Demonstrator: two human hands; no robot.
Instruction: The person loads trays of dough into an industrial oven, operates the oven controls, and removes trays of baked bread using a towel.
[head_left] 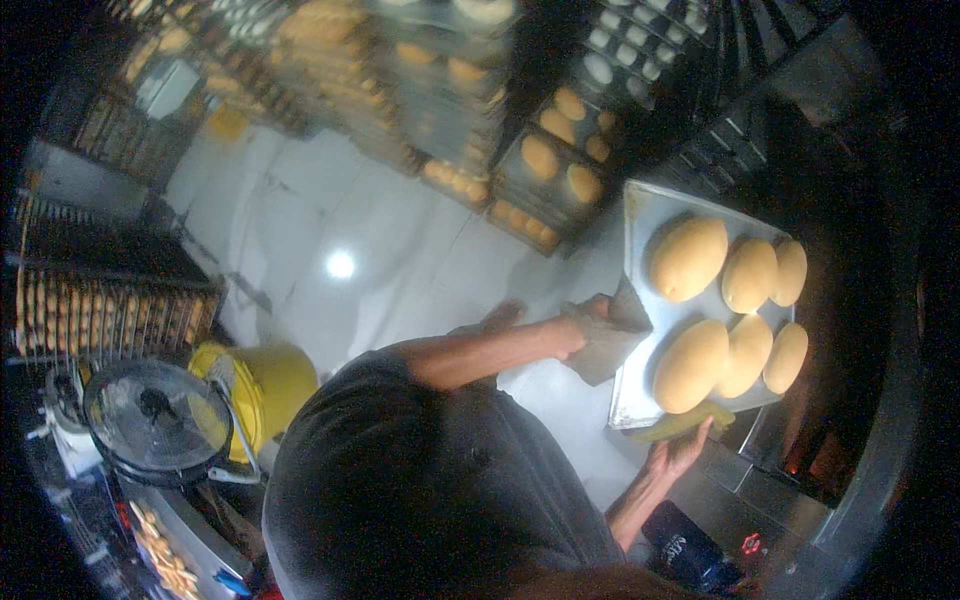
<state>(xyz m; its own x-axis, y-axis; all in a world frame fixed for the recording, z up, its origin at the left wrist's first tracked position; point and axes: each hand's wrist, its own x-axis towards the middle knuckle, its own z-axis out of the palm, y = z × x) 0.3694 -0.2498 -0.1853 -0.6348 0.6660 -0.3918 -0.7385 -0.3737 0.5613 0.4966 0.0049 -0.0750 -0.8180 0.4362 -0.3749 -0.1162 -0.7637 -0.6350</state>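
Observation:
A metal baking tray [640,215] carries several golden, oval bread loaves [688,259] in two rows, on the right side of the view. My left hand [578,328] is closed on a grey-brown cloth [607,345], folded against the tray's near edge. Below, my right hand [682,452] grips the tray's lower edge through a greenish-yellow cloth [680,425]; some of its fingers are hidden behind the cloth. Both arms reach toward the right, away from my dark shirt.
A dark oven opening [840,390] with a small orange glow lies just past the tray. Racks of trays with bread [540,158] stand at the top. At left are a yellow bucket [275,390], a lidded round pot [157,415] and another loaded rack [110,315]. Pale tiled floor [330,215] lies between.

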